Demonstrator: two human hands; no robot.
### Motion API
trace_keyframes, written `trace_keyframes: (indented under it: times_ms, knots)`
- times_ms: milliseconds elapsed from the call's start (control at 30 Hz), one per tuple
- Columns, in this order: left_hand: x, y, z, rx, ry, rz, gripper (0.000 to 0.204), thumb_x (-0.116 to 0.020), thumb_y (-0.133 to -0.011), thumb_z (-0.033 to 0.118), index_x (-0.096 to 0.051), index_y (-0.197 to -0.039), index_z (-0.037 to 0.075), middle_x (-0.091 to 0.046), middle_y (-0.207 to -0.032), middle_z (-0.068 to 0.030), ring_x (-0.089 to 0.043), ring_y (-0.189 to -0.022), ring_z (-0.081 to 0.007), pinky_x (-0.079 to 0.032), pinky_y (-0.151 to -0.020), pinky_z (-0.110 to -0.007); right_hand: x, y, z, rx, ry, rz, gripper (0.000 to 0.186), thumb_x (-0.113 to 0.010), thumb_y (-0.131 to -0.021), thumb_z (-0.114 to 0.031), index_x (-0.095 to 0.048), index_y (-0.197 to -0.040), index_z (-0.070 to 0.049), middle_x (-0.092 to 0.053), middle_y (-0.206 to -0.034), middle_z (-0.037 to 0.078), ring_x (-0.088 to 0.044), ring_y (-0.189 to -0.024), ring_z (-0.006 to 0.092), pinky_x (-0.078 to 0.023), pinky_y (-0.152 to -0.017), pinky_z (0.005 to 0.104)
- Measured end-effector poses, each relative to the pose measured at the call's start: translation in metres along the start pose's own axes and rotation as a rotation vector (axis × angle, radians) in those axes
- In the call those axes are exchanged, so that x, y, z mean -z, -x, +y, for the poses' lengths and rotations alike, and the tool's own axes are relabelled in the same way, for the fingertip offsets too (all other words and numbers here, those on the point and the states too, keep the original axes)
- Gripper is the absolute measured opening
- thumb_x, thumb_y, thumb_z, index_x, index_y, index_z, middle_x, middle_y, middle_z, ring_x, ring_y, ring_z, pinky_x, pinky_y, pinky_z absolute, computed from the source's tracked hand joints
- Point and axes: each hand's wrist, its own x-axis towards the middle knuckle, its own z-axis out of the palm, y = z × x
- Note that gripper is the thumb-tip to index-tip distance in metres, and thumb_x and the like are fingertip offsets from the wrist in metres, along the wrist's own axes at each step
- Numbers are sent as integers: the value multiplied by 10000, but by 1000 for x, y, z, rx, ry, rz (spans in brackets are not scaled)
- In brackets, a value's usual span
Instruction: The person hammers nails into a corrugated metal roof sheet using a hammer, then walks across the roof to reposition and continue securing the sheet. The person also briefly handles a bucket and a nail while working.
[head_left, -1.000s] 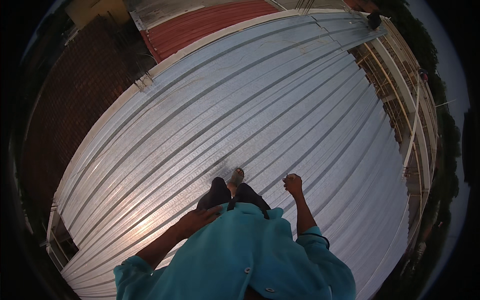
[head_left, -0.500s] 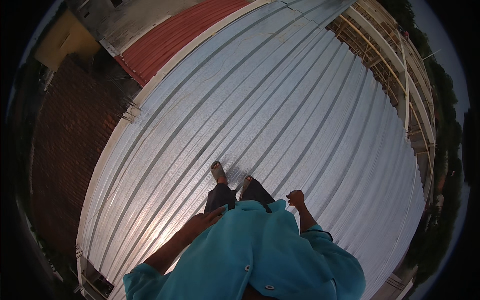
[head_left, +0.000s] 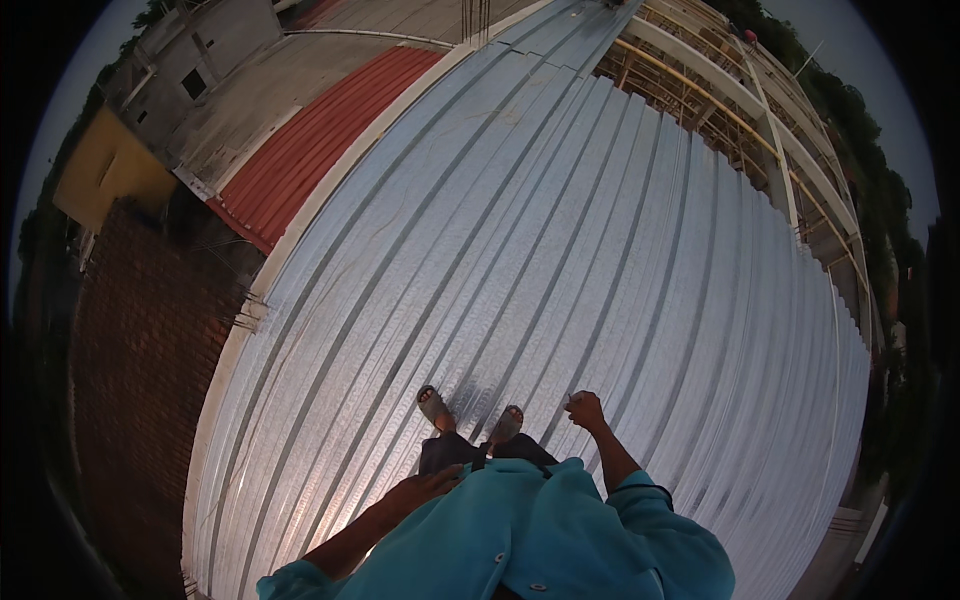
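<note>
My left hand (head_left: 424, 487) lies flat against my waist, by the hem of my teal shirt (head_left: 440, 545). Its fingers are stretched out and nothing shows in them. Out in front of me on the right, my right hand (head_left: 586, 410) is closed, with a small pale bit at its fingertips too small to name. Below both hands spreads a ribbed silver metal sheet deck (head_left: 500, 270). I stand on it in sandals (head_left: 435, 406), both feet side by side.
A pale concrete edge (head_left: 213, 400) with short bars (head_left: 252, 312) bounds the deck on the left. Beyond lie a red corrugated roof (head_left: 320, 150) and a brick surface (head_left: 150, 350). At the far right, concrete beams (head_left: 700, 72) and poles frame an opening beside the deck's stepped edge.
The view has tilted up and turned slightly, so more of the far deck and buildings shows. My feet and hands sit lower in it. My right hand stays closed.
</note>
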Motion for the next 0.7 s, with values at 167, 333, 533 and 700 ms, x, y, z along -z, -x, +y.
trace_keyframes:
  times_ms: [167, 333, 533, 700]
  knots:
    - [-14, -27, 19, 37, -7, -18, 623, -531, -915, 282, -328, -1485, 133, -304, -1533, -173, -624, -1059, -349, -548, -888, -440, 46, 18, 115, 450, 1126, -26, 202, -757, -615, -276, -736, -802, -201, -624, -702, 41, -669, -790, 244, -542, -666, 405]
    - [-16, -63, 37, -94, -153, 41, 669, -566, -881, 230, -304, -1492, 158, -359, -1496, -150, -693, -812, -343, -591, -741, -449, 55, 56, 173, 346, 1075, -17, 134, -767, -718, -269, -759, -821, -182, -652, -640, 23, -654, -616, 224, -546, -635, 385]
    - [-15, -89, 61, -98, -229, -70, 630, -564, -899, 307, -363, -1473, 144, -341, -1518, -170, -629, -1040, -344, -548, -818, -432, 28, 47, 237, 361, 206, 166, 139, -744, -756, -162, -644, -710, -77, -613, -606, 84, -636, -585, 219, -517, -512, 375]
    - [-8, -97, 63, -131, -296, -85, 629, -575, -893, 330, -371, -1463, 157, -357, -1496, -203, -632, -1037, -353, -540, -804, -448, 13, 37, 272, 13, 183, 69, 159, -734, -701, -270, -743, -841, -194, -632, -695, 54, -676, -753, 252, -549, -654, 416]
